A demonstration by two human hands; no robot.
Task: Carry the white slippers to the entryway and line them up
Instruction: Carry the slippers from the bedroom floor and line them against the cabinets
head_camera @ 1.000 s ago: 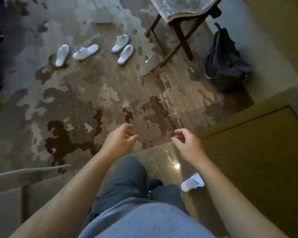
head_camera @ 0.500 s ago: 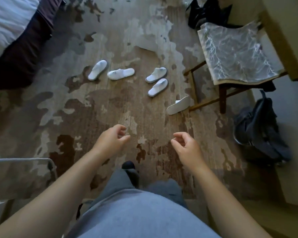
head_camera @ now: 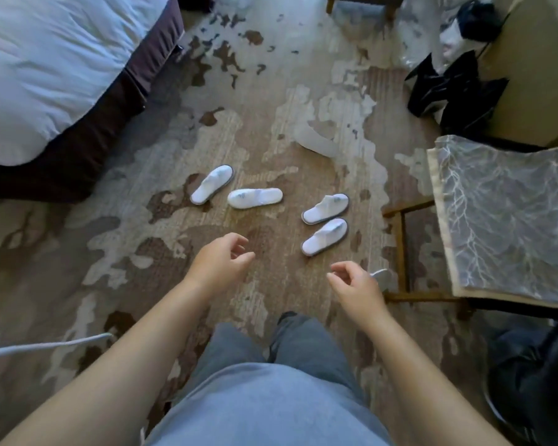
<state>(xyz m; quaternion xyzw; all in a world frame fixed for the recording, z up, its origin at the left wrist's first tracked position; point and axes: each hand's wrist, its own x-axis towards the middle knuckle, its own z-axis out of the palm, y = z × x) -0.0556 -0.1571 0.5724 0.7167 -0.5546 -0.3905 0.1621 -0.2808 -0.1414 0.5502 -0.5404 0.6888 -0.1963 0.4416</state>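
Hanging loosely curled above the carpet, the left hand (head_camera: pixel 218 263) and the right hand (head_camera: pixel 356 286) each make an idle grip that holds nothing, fingers relaxed and apart from every slipper. Just beyond the right hand lie two flat white open-heeled cloth slippers side by side, the nearer slipper of the right pair (head_camera: pixel 324 237) and the farther slipper of the right pair (head_camera: pixel 325 209), both angled the same way. Further left sit two more, the sideways white slipper (head_camera: pixel 255 197) and the tilted white slipper (head_camera: pixel 212 185), toes close but splayed. A fifth white slipper (head_camera: pixel 381 276) peeks out behind the right hand by the wooden folding luggage stand (head_camera: pixel 403 252). All rest on the mottled brown and cream patterned carpet (head_camera: pixel 126 252), well clear of the bed with its white duvet (head_camera: pixel 45 75). These look like thin disposable hotel slippers: probably very light, soft and floppy, with slim soles that bend readily. Pinching each pair together at the closed toe strap or across the middle of the sole should carry them securely; gripping by the heel end would likely let them droop or slide apart.
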